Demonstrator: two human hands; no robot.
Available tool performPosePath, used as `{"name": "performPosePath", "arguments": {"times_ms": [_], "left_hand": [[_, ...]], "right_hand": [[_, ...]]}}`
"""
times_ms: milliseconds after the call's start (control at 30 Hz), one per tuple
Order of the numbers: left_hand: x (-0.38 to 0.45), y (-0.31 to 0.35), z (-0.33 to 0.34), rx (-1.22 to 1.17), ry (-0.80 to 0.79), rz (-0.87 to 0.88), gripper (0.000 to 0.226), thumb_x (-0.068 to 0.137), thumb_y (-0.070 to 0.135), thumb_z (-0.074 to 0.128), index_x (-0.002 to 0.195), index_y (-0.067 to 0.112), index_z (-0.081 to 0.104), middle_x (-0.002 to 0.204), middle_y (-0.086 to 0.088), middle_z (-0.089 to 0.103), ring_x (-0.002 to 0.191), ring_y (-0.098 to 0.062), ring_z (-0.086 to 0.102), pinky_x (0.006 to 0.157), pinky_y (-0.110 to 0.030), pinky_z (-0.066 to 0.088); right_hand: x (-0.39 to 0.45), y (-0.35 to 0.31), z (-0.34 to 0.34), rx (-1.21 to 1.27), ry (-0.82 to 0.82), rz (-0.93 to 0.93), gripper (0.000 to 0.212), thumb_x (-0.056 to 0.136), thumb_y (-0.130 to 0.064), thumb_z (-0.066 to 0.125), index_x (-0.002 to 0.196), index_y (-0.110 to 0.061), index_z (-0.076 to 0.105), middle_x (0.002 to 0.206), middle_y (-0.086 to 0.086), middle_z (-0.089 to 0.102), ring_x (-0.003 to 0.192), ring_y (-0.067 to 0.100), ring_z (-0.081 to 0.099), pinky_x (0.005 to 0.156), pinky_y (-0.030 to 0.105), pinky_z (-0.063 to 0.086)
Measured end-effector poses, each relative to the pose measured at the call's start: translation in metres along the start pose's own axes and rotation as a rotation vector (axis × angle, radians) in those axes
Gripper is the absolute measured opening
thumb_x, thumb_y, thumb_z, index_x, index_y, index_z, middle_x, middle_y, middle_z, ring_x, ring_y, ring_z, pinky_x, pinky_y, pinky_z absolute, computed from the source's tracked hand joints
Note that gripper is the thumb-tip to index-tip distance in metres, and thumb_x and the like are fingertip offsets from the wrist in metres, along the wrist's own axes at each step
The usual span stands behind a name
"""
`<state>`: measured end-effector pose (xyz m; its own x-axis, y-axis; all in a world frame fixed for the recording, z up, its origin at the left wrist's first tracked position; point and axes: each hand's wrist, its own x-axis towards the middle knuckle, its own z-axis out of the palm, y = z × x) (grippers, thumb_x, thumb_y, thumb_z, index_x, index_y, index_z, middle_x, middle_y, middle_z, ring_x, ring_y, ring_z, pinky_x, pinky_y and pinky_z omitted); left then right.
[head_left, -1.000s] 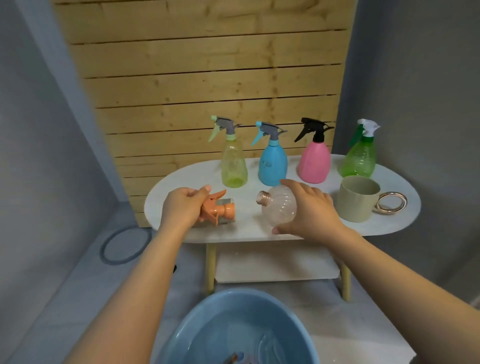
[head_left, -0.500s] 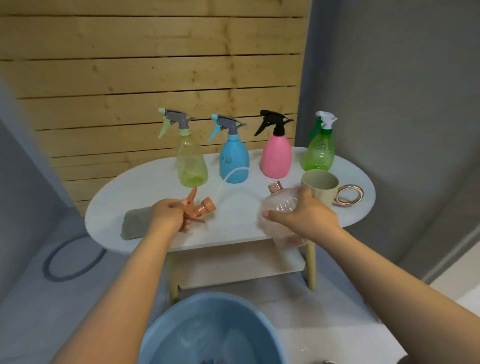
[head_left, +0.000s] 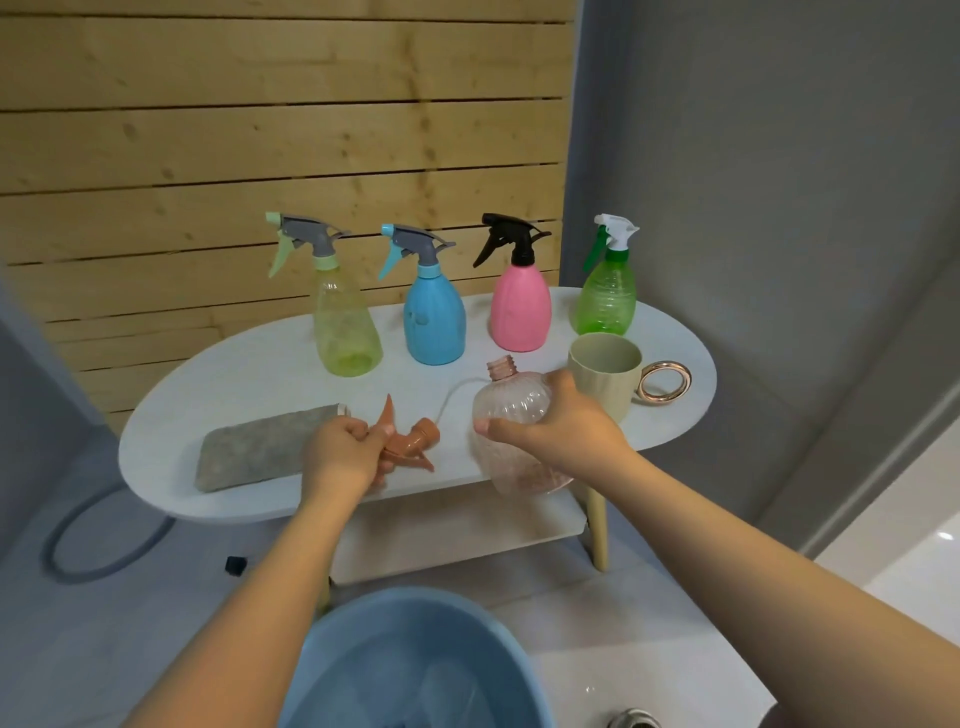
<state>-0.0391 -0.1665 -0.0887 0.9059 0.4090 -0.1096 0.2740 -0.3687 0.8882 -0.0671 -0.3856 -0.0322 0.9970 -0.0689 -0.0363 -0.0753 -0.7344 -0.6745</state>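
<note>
My right hand (head_left: 558, 434) grips a clear pink bottle (head_left: 511, 410) with its open threaded neck pointing up, held at the front right edge of the white oval table (head_left: 234, 374). My left hand (head_left: 340, 457) holds the orange trigger sprayer head (head_left: 410, 441), unscrewed from the bottle. The head's thin clear dip tube (head_left: 454, 392) curves up toward the bottle's neck. The two parts are apart.
Along the table's back stand a yellow-green (head_left: 345, 332), a blue (head_left: 434, 322), a pink (head_left: 519, 312) and a green spray bottle (head_left: 607, 299). A beige mug (head_left: 605, 371) with a gold ring handle stands right, a grey sponge (head_left: 254, 454) left. A blue basin (head_left: 410, 665) of water sits below me.
The bottle lay tilted on the table and is now lifted upright at the table's front edge. The sprayer head has been pulled left, its tube drawn out. The view shifted right.
</note>
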Motion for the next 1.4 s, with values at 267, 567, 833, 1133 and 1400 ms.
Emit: {"name": "performPosePath", "arguments": {"times_ms": [267, 567, 833, 1133, 1400], "left_hand": [[-0.024, 0.016, 0.007, 0.463, -0.116, 0.187, 0.028, 0.096, 0.034, 0.047, 0.099, 0.007, 0.056, 0.106, -0.010, 0.058, 0.089, -0.022, 0.047, 0.071, -0.030, 0.035], [-0.063, 0.049, 0.011, -0.005, -0.751, 0.366, 0.104, 0.056, 0.059, 0.078, 0.143, 0.047, 0.022, 0.145, 0.015, 0.037, 0.134, -0.005, 0.035, 0.112, -0.035, 0.030], [-0.063, 0.048, 0.043, -0.117, -0.473, 0.372, 0.114, 0.044, 0.060, 0.084, 0.139, 0.045, 0.022, 0.119, 0.021, 0.049, 0.113, -0.003, 0.051, 0.083, -0.017, 0.042], [-0.063, 0.056, 0.061, 0.011, -0.289, 0.396, 0.107, 0.063, 0.039, 0.085, 0.146, 0.035, 0.016, 0.123, 0.014, 0.040, 0.108, 0.000, 0.034, 0.074, -0.003, 0.022], [-0.059, 0.055, 0.067, -0.007, -0.305, 0.372, 0.105, 0.066, 0.034, 0.085, 0.146, 0.033, 0.018, 0.125, 0.014, 0.039, 0.109, -0.001, 0.033, 0.070, -0.003, 0.024]], "right_hand": [[-0.003, -0.002, 0.001, 0.231, -0.039, -0.060, 0.092, 0.065, -0.057, 0.074, 0.135, -0.018, 0.028, 0.111, -0.008, 0.042, 0.106, 0.016, 0.048, 0.077, 0.023, 0.038], [-0.005, 0.005, -0.021, 0.541, -0.203, -0.117, 0.083, 0.066, -0.046, 0.078, 0.135, -0.033, 0.034, 0.131, -0.002, 0.048, 0.119, 0.012, 0.047, 0.100, 0.030, 0.041], [0.001, 0.027, -0.053, 0.343, 0.103, -0.193, 0.069, 0.078, -0.058, 0.059, 0.138, -0.031, 0.040, 0.128, -0.001, 0.042, 0.113, 0.016, 0.045, 0.095, 0.029, 0.036], [0.050, 0.100, -0.065, -0.245, 0.229, 0.148, 0.050, 0.099, -0.026, 0.030, 0.148, -0.026, 0.020, 0.157, 0.001, 0.009, 0.141, 0.025, 0.012, 0.110, 0.042, 0.018], [0.054, 0.105, -0.066, -0.148, 0.262, 0.126, 0.026, 0.097, -0.019, 0.039, 0.113, -0.013, 0.059, 0.122, 0.011, 0.055, 0.115, 0.030, 0.046, 0.094, 0.037, 0.034]]}}
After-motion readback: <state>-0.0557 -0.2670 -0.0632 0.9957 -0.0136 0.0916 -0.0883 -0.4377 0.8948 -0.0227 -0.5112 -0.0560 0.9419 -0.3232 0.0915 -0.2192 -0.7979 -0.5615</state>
